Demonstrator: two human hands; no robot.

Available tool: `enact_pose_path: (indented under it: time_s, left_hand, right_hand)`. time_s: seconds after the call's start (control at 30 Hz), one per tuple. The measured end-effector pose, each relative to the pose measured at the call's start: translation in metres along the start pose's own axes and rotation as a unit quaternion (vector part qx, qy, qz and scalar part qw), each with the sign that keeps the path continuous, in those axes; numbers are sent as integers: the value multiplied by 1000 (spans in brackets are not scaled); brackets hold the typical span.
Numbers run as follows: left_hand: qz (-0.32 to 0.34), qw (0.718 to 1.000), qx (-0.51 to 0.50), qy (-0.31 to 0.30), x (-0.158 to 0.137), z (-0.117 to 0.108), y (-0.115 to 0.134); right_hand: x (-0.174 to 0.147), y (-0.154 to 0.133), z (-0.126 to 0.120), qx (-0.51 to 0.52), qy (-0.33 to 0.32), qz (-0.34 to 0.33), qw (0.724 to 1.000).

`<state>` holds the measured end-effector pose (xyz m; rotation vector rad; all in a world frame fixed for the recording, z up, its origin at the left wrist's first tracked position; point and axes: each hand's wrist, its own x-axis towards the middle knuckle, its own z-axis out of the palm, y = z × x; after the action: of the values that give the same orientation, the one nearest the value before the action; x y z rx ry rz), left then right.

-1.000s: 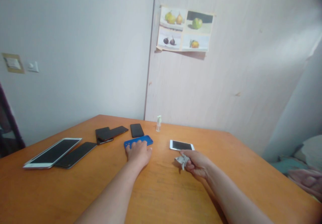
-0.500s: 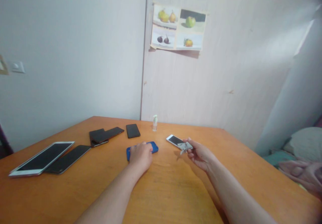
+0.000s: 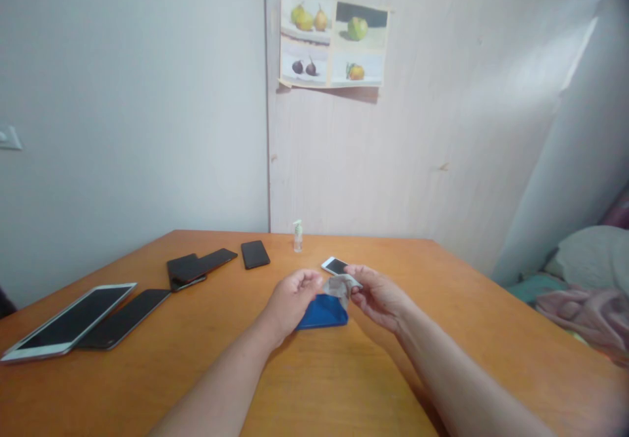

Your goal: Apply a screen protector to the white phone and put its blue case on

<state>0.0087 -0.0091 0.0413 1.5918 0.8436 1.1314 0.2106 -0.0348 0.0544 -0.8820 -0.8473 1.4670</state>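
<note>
My left hand [image 3: 293,301] has its thumb and fingers closed at the upper left of a blue phone case [image 3: 323,312], whose left end it hides. The case's near edge shows low, just above the table. In my right hand [image 3: 378,296] a thin, crumpled grey-white cloth [image 3: 341,285] is pinched between thumb and fingers. This cloth hangs over the top right of the case, close to my left fingertips; whether they also touch it I cannot make out. Just behind lies a white phone [image 3: 335,266] with a dark screen, partly covered by my right hand.
On the left of the wooden table [image 3: 206,332] lie a white tablet [image 3: 73,319], a dark tablet [image 3: 125,319] and overlapping black phones [image 3: 199,268]. Another black phone [image 3: 255,254] and a small clear pump bottle [image 3: 297,237] stand farther back. Crumpled fabric [image 3: 582,306] is at the right.
The blue case has shifted right and turned with my left hand, which lay over it before. My hands have come together, and the cloth is now spread above the case. The view has swung slightly.
</note>
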Motion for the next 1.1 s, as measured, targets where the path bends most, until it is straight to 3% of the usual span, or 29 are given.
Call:
enact_pose_path:
  time_s: [0.17,0.3,0.37,0.47,0.53,0.63,0.73,0.8,0.9,1.0,1.1]
  left_hand:
    - [-32,986,-114,-119,-11,14,8]
    - [-54,988,-110,-92,-11,18,4]
    - [-64,992,-99,-55,-9,17,0]
    - [-69,993,-96,-6,-5,15,-5]
    - [-72,992,-105,8,-4,15,-6]
    - [-83,987,-139,-15,-5,15,-5]
    - [-106,981,-156,-54,-7,15,-4]
    - [-120,978,-146,-82,-7,13,-3]
    - [-124,980,-133,-79,-4,6,0]
    - [-95,986,-135,25,2,-5,1]
    - [-74,977,-132,151,9,-17,-1]
  right_hand:
    - [-3,17,13,1,-15,-15,1000]
    - [2,33,15,-105,23,-73,991]
    - [4,39,13,-210,51,-136,967]
    - [2,41,14,-382,91,-234,889]
    - [-3,40,19,-455,84,-271,844]
    - [-11,38,25,-493,52,-295,817]
    - [-12,38,24,-510,80,-295,804]
    - [-8,39,20,-514,101,-278,805]
    - [0,38,12,-474,105,-242,840]
    - [6,37,7,-388,108,-213,890]
    - [10,34,4,-349,117,-202,908]
